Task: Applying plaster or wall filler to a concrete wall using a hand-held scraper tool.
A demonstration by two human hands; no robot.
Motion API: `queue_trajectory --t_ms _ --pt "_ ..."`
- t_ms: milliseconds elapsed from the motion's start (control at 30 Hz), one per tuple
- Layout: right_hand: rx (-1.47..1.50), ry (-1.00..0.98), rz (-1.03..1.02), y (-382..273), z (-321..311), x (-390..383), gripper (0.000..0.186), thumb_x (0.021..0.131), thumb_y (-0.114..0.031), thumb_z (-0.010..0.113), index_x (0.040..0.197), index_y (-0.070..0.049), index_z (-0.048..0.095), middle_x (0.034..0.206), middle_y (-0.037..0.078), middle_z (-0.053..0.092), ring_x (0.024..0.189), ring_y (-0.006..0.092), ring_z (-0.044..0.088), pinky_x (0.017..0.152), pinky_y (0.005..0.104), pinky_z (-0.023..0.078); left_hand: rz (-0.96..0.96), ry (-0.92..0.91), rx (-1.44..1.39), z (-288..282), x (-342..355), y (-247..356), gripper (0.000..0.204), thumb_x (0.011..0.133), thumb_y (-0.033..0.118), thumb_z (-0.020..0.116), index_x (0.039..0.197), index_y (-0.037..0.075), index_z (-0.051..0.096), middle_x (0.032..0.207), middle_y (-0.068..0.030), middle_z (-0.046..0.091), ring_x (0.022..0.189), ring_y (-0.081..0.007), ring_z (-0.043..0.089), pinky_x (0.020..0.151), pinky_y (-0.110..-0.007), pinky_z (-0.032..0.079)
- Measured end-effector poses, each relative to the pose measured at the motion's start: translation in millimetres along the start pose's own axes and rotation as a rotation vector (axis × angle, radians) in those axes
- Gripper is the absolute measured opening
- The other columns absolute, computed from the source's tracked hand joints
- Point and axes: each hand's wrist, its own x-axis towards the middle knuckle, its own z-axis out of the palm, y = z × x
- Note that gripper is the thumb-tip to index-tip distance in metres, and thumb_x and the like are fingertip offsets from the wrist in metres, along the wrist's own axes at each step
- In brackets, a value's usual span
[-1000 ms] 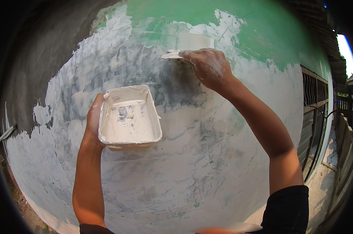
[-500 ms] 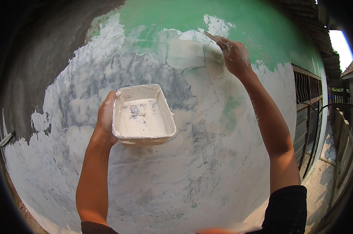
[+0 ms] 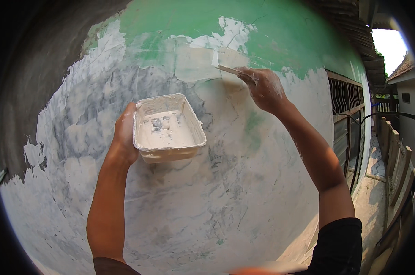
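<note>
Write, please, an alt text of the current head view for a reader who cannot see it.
A person's right hand holds a thin, flat, beige tool at a patchy green, white and grey wall; the left hand grips a cream rectangular tub of pale paste. At right, a brown-framed window has wavy bars.

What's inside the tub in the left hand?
In the tub: pale paste over the bottom and smeared up the walls, with a grey patch toward the far end. Hidden: the bottom under the paste, and the near wall's inner face.

Head view | texts, labels, numbers, signs | none legible
</note>
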Motion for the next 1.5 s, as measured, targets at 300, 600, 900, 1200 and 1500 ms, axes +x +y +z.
queue_trajectory --t_ms 300,600,900,1200,1500 --pt "-0.233 0.157 0.078 58.1 16.9 81.0 0.028 0.097 -0.012 0.060 0.123 -0.011 0.071 0.097 0.022 0.072 0.076 0.0406 0.066 0.072 0.0449 0.055 0.020 -0.006 -0.007 9.4 7.3 -8.1 0.043 0.101 0.032 0.042 0.122 -0.001 0.060 0.112 -0.0128 0.067 0.098 -0.0205 0.068 0.090 -0.037 0.057" --pt "-0.101 -0.098 -0.260 -34.9 23.7 -14.1 0.030 0.095 -0.011 0.063 0.123 -0.016 0.071 0.089 0.015 0.074 0.077 0.0354 0.070 0.068 0.0428 0.056 0.020 -0.040 -0.096 -6.4 11.8 -5.4 0.040 0.101 0.032 0.044 0.116 -0.001 0.062 0.104 -0.0107 0.068 0.089 -0.0196 0.069 0.082 -0.036 0.060" --pt "-0.093 0.038 -0.072 -3.9 -2.6 65.2 0.025 0.101 -0.024 0.057 0.117 -0.015 0.074 0.089 0.014 0.074 0.077 0.0346 0.069 0.070 0.0447 0.054 0.036 -0.112 -0.121 -6.4 16.1 0.0 0.038 0.100 0.031 0.044 0.115 0.001 0.061 0.105 -0.0099 0.067 0.090 -0.0191 0.069 0.083 -0.035 0.059" --pt "-0.159 0.153 -0.154 -20.7 58.6 94.5 0.026 0.099 -0.019 0.059 0.120 -0.015 0.074 0.093 0.016 0.074 0.076 0.0363 0.070 0.069 0.0445 0.057 0.061 -0.052 -0.125 -24.4 17.4 0.7 0.038 0.100 0.032 0.045 0.114 0.001 0.062 0.103 -0.0099 0.067 0.090 -0.0196 0.069 0.083 -0.036 0.059" --pt "-0.091 -0.343 -0.216 -68.0 32.2 19.5 0.028 0.094 -0.011 0.059 0.118 -0.016 0.074 0.090 0.014 0.075 0.079 0.0317 0.071 0.070 0.0440 0.056 0.063 -0.069 -0.142 -29.8 6.7 10.6 0.039 0.100 0.031 0.045 0.118 0.001 0.061 0.106 -0.0110 0.067 0.092 -0.0208 0.069 0.083 -0.037 0.060"
